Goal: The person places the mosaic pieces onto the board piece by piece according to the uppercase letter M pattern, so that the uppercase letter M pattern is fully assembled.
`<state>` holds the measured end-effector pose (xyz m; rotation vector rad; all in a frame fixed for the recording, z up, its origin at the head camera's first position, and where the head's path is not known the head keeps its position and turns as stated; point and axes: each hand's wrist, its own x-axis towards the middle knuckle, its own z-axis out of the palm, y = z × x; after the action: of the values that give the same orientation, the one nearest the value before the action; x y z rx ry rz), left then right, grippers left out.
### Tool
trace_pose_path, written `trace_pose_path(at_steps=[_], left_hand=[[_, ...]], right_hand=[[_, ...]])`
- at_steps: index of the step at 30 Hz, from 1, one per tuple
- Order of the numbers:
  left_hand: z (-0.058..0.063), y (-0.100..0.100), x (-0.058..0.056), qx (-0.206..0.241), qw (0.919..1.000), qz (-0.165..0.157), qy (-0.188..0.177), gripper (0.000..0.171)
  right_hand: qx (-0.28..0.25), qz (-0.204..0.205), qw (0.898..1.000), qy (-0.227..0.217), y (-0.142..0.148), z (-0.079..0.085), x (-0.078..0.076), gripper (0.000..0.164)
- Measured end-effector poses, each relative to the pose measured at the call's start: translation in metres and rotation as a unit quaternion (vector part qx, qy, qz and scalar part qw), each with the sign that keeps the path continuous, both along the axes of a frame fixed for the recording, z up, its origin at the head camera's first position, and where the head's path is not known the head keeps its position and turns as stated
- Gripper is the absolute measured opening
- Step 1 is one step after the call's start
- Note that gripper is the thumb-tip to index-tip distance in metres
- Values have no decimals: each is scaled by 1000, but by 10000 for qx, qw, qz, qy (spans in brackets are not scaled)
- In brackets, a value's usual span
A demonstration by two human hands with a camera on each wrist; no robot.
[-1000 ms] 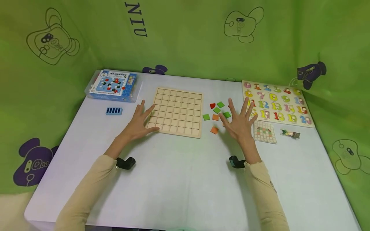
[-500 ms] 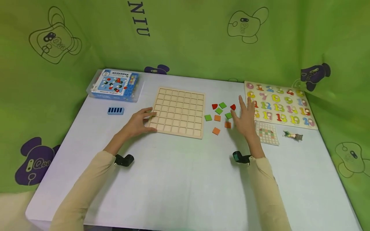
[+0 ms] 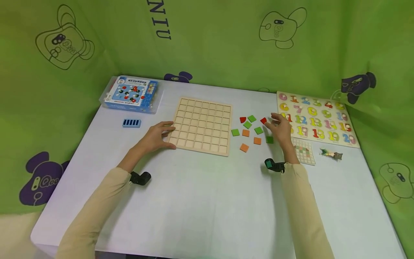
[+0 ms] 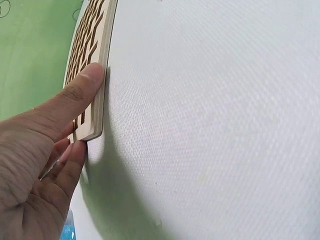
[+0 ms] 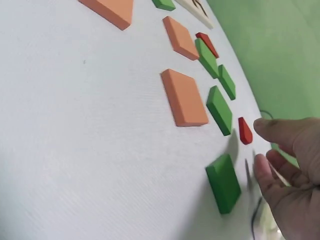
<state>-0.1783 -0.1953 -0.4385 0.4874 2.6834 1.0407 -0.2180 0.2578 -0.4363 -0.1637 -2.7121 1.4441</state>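
A wooden grid board lies on the white table in the head view. My left hand grips its near left corner. In the left wrist view, the thumb lies along the board's edge while the other fingers are round the corner. My right hand is just beside a red quarter-round tile, thumb and fingers bent, with a gap and nothing held between them. In the right wrist view that red tile sits past the thumb tip, and a green square tile lies below the hand.
Several green, orange and red tiles lie right of the board. A pattern card, a number puzzle and a small figure are farther right. A boxed kit and a blue slotted block stand left.
My left hand has come onto the board's corner, its fingers drawn in from a spread. My right hand went from spread fingers to bent ones and moved right, uncovering tiles.
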Motion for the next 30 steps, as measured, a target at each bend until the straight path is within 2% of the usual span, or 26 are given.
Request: trace_pose_path(at_steps=[5, 12, 16, 22, 25, 30], left_hand=[[-1, -1, -1, 65, 10000, 61, -28, 76], [-3, -1, -1, 323, 9992, 113, -208, 76], [-4, -1, -1, 525, 9980, 158, -320, 77], [-4, -1, -1, 681, 9966, 199, -408, 78], [-4, 0, -1, 701, 9965, 211, -405, 78], [-5, -1, 0, 755, 9962, 196, -393, 77]], right_hand=[[-208, -397, 9986, -266, -4, -7, -5, 50], [-417, -757, 9962, -132, -8, -16, -11, 45], [-659, -830, 9944, 35, -7, -18, -12, 40], [-850, -629, 9942, 186, -4, -20, -16, 33], [-765, -654, 9947, 196, -4, -22, -17, 34], [-513, -929, 9941, 210, -10, -24, -17, 38]])
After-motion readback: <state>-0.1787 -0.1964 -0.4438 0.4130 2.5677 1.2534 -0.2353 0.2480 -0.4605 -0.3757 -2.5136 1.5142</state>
